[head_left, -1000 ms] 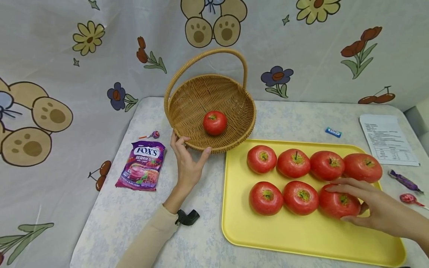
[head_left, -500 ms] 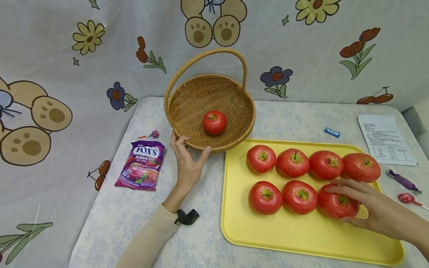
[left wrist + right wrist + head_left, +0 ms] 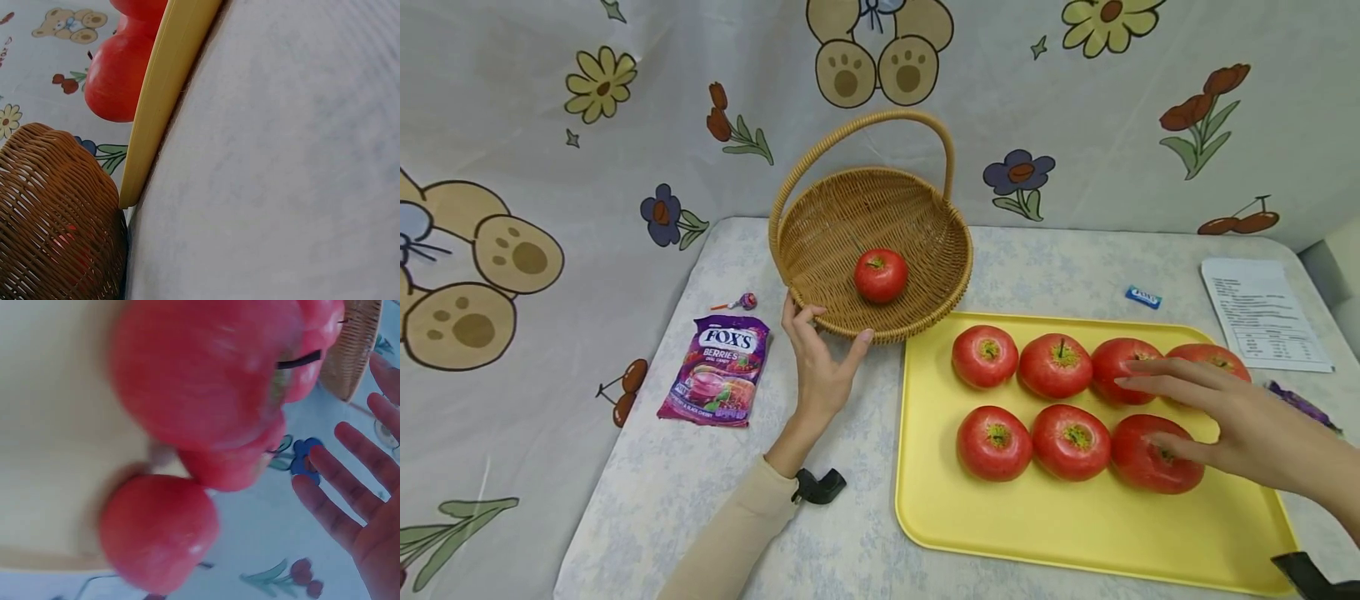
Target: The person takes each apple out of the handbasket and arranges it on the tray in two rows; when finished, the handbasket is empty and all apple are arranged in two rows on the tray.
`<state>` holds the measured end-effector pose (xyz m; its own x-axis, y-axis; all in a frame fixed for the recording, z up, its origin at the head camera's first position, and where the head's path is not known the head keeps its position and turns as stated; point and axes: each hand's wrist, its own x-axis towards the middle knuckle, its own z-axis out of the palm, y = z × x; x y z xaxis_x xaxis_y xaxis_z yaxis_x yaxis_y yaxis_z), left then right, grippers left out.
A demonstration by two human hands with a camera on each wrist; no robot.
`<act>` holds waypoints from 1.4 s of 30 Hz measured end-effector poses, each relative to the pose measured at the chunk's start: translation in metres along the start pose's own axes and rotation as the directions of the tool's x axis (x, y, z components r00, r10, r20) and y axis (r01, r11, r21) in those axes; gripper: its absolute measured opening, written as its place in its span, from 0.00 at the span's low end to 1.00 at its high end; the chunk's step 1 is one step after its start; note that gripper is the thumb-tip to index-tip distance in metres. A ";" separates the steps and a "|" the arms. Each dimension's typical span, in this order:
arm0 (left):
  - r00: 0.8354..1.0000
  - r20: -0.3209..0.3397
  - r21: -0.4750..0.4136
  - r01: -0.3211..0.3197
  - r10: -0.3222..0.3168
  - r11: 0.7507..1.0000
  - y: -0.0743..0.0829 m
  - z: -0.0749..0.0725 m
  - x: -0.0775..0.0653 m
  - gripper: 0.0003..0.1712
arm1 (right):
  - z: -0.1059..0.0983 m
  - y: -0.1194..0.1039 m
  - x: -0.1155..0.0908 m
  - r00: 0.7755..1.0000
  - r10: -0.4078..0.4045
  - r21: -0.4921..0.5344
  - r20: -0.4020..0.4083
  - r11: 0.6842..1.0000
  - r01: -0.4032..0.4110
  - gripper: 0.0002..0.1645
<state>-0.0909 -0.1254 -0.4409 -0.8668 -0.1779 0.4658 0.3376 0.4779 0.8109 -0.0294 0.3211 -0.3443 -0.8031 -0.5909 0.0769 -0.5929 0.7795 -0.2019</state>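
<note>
A round wicker basket with an arched handle tilts toward me at the table's back, holding one red apple. My left hand grips its lower left rim, fingertips at the edge and thumb against the outside. The left wrist view shows the basket but not the hand. My right hand hovers over the right side of the yellow tray, above the front-right apple and back-row apples. In the right wrist view this hand has its fingers extended and spread, holding nothing.
Two rows of red apples fill the upper part of the tray. Left of it lies a purple candy bag with a lollipop behind. A small blue candy, a printed paper and a purple-wrapped sweet lie at the right.
My right hand has let go of the front-right apple and risen up and away over the tray. That apple remains in its place. The left hand and basket have not moved.
</note>
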 end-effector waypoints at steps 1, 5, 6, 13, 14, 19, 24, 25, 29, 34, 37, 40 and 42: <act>1.000 0.002 0.001 0.002 -0.002 1.000 0.000 0.000 0.000 0.37 | -0.004 -0.003 0.007 1.000 -0.021 0.009 -0.008 1.000 0.021 0.48; 1.000 0.008 0.001 0.007 -0.007 1.000 0.001 0.000 0.000 0.37 | -0.019 -0.019 0.043 0.992 -0.109 0.047 -0.060 0.993 0.112 0.49; 1.000 0.009 0.000 0.008 -0.008 1.000 0.001 0.000 0.000 0.37 | -0.022 -0.023 0.052 0.990 -0.124 0.057 -0.068 0.990 0.128 0.48; 1.000 0.008 0.005 0.014 -0.014 1.000 0.001 0.000 -0.001 0.37 | -0.032 -0.049 0.119 0.985 -0.172 0.182 -0.009 0.968 0.171 0.41; 1.000 0.009 0.006 0.013 -0.013 1.000 0.001 0.000 -0.001 0.37 | -0.031 -0.051 0.129 0.984 -0.177 0.201 0.007 0.964 0.172 0.39; 1.000 0.013 0.001 0.011 -0.011 1.000 0.001 -0.001 -0.001 0.37 | -0.022 -0.058 0.172 0.976 -0.213 0.241 0.047 0.951 0.195 0.34; 1.000 0.012 -0.001 0.016 -0.016 1.000 0.001 -0.001 0.000 0.36 | -0.010 -0.060 0.211 0.957 -0.289 0.261 0.025 0.926 0.272 0.33; 1.000 0.012 0.000 0.017 -0.017 1.000 0.001 -0.001 0.000 0.36 | -0.008 -0.061 0.218 0.955 -0.296 0.264 0.023 0.923 0.280 0.33; 1.000 0.011 0.003 0.020 -0.021 1.000 0.001 -0.001 0.000 0.37 | 0.001 -0.062 0.241 0.952 -0.302 0.289 0.044 0.916 0.278 0.33; 1.000 0.013 0.004 0.025 -0.025 1.000 0.001 -0.001 0.000 0.38 | 0.013 -0.065 0.268 0.951 -0.296 0.331 0.086 0.909 0.253 0.35; 1.000 0.016 0.007 0.026 -0.026 1.000 0.002 -0.001 0.000 0.38 | 0.021 -0.068 0.283 0.949 -0.299 0.343 0.099 0.906 0.250 0.36; 0.999 0.018 0.008 0.027 -0.027 1.000 0.002 -0.001 0.000 0.38 | 0.027 -0.072 0.296 0.949 -0.285 0.342 0.135 0.912 0.225 0.37; 0.999 0.020 0.010 0.027 -0.027 1.000 0.002 -0.001 -0.001 0.38 | 0.031 -0.074 0.303 0.949 -0.264 0.340 0.174 0.920 0.194 0.38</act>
<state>-0.0891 -0.1253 -0.4393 -0.8829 -0.1732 0.4364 0.3105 0.4817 0.8195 -0.2272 0.0774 -0.3366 -0.5951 -0.8025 -0.0434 -0.6812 0.5323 -0.5026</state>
